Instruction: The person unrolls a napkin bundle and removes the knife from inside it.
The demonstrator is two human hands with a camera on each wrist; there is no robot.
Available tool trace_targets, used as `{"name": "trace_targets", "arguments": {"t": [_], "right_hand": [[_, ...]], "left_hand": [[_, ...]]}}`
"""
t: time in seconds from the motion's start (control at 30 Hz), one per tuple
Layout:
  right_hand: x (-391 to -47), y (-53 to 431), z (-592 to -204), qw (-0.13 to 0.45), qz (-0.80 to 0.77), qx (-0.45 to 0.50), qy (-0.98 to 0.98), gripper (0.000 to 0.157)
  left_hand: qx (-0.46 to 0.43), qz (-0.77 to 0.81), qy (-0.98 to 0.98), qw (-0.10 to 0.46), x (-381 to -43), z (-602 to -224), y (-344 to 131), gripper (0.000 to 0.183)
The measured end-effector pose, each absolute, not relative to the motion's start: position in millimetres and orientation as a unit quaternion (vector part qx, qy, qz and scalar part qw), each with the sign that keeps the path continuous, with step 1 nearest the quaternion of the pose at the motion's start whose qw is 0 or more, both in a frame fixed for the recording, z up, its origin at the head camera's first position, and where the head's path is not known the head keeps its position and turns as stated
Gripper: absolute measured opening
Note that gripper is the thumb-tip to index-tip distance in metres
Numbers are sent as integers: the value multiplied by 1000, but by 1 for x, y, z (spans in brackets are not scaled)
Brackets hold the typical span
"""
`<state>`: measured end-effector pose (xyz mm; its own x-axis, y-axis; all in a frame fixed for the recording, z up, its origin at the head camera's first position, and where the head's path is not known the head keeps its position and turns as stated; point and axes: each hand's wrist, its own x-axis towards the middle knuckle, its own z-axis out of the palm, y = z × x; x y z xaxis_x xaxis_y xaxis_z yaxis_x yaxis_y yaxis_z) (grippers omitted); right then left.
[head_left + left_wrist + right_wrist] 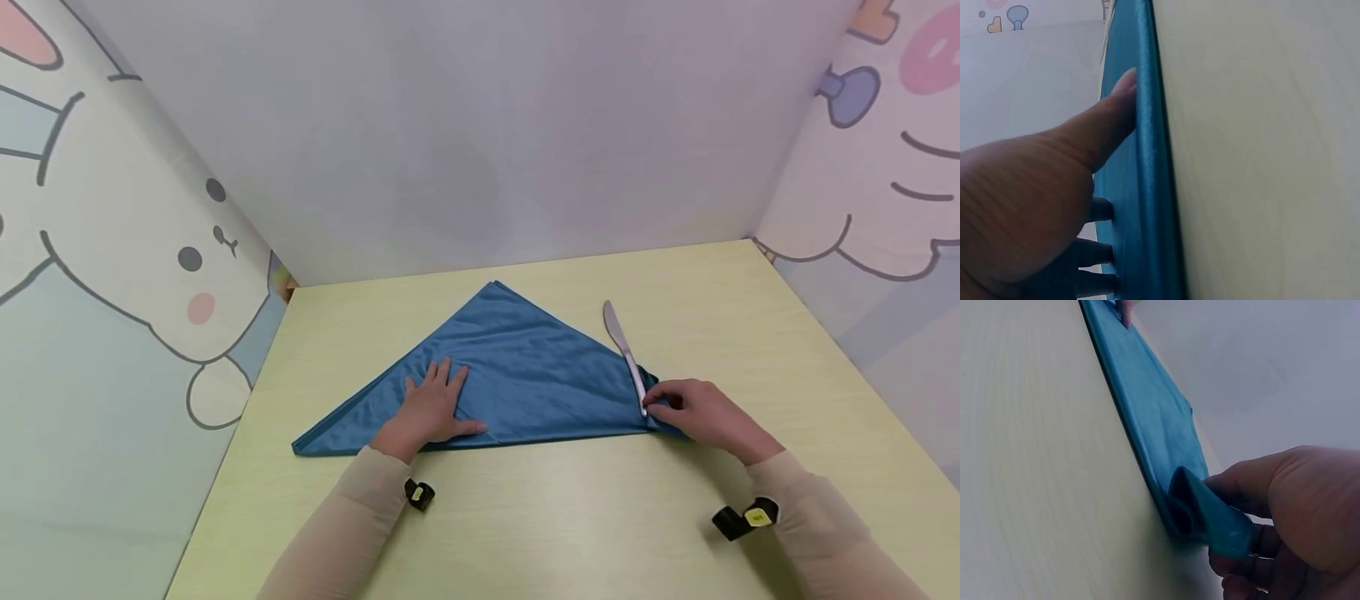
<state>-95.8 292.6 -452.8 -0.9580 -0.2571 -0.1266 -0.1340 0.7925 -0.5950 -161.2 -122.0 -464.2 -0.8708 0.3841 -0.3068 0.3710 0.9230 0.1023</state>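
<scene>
A blue cloth napkin, folded into a triangle, lies on the table with its long edge toward the person. My left hand rests flat on its left part, fingers spread; in the left wrist view the thumb reaches over the cloth's near edge. At the right end, my right hand pinches the napkin's corner, and a raised, curled fold shows in the right wrist view. A silver table knife crosses the napkin's right side, blade pointing away, its handle end beside the right fingertips.
The pale wooden table extends in front of and around the napkin. A plain light wall rises behind it. Panels with cartoon animals stand along the left and right sides.
</scene>
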Motion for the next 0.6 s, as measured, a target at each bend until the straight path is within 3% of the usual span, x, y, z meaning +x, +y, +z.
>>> {"name": "trace_targets", "arguments": {"t": [0.2, 0.6], "right_hand": [[-96, 307, -448, 102, -299, -80, 945, 7], [-91, 334, -453, 66, -264, -78, 959, 24]], "left_hand": [[195, 20, 967, 162, -161, -464, -122, 106], [195, 22, 966, 166, -161, -464, -122, 105]]}}
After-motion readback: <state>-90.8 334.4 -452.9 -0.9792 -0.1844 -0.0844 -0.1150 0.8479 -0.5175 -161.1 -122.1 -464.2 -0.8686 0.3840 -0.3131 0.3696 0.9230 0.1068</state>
